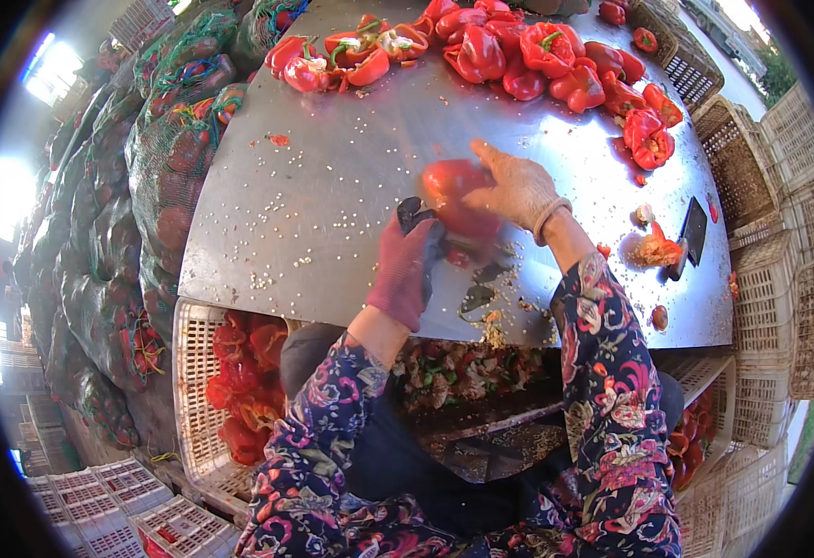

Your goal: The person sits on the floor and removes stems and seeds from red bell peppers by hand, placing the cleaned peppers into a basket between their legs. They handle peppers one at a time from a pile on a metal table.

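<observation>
A red bell pepper [457,187], blurred by motion, is between my hands over the metal table [309,188]. My right hand [518,185], in a tan glove, grips its right side with the index finger stretched out. My left hand [407,261], in a red glove with dark fingertips, is at the pepper's lower left. Its fingers are partly hidden, so its hold is unclear. Pale seeds are scattered over the tabletop, and dark green scraps [478,296] are below the pepper. A knife [693,231] lies at the right beside a torn pepper core [658,247].
Red bell peppers [546,49] line the table's far side. Plastic crates of red peppers stand left [194,390] and right [717,383] of my legs. Pepper waste [462,373] lies under the front edge. Stacked crates [762,300] flank the right; full net sacks [177,181] flank the left.
</observation>
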A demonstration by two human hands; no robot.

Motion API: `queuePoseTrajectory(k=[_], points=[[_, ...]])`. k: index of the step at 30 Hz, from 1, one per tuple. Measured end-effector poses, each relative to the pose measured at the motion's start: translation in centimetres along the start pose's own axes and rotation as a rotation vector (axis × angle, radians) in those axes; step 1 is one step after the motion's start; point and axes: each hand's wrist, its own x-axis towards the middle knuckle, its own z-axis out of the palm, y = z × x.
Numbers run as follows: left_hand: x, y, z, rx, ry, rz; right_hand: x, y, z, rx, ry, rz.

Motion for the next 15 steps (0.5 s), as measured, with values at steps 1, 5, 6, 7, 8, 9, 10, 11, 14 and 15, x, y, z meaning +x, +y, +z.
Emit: queuePoseTrajectory(k=[1, 5, 6, 7, 8, 9, 10, 11, 14, 15], points=[[0.4, -0.4, -0.2, -0.052, -0.023, -0.011, 0.5, -0.2, 0.1, -0.009, -0.061, 0.023], [1.0, -0.7, 0.3, -0.208, -0.098, -0.032, 0.0, -0.7, 1.5, 0.516, -0.060, 0.091], [1.0, -0.8, 0.4, -0.175, -0.145, 0.042, -0.2, -0.9, 2.0, 0.701, -0.029, 0.107], [1.0, -0.9, 0.5, -0.141, -0.192, 0.115, -0.4, -1.1, 2.3, 0.885, 0.002, 0.122], [1.0, -1.1, 0.7, -0.187, -0.213, 0.124, -1.0, -1.0, 2.5, 1.107, 0.027, 0.156], [0.8, -1.2, 0.6, -0.230, -0.225, 0.134, -2.0, -2.2, 2.2, 1.335, 0.047, 0.191], [0.4, -0.3, 1.4, -0.354, -0.217, 0.082, -2.8, -3.1, 1.5, 1.559, 0.073, 0.227], [0.0, 0.3, 1.9, -0.478, -0.208, 0.028, -3.5, -3.6, 0.6, 1.593, 0.098, 0.186], [-0.4, 0.8, 2.1, -0.325, -0.258, 0.139, -5.8, -3.6, -2.8, 1.674, 0.219, 0.070], [-0.4, 1.0, 1.5, -0.271, -0.220, 0.124, -6.9, -3.5, -3.5, 1.661, 0.281, 0.076]])
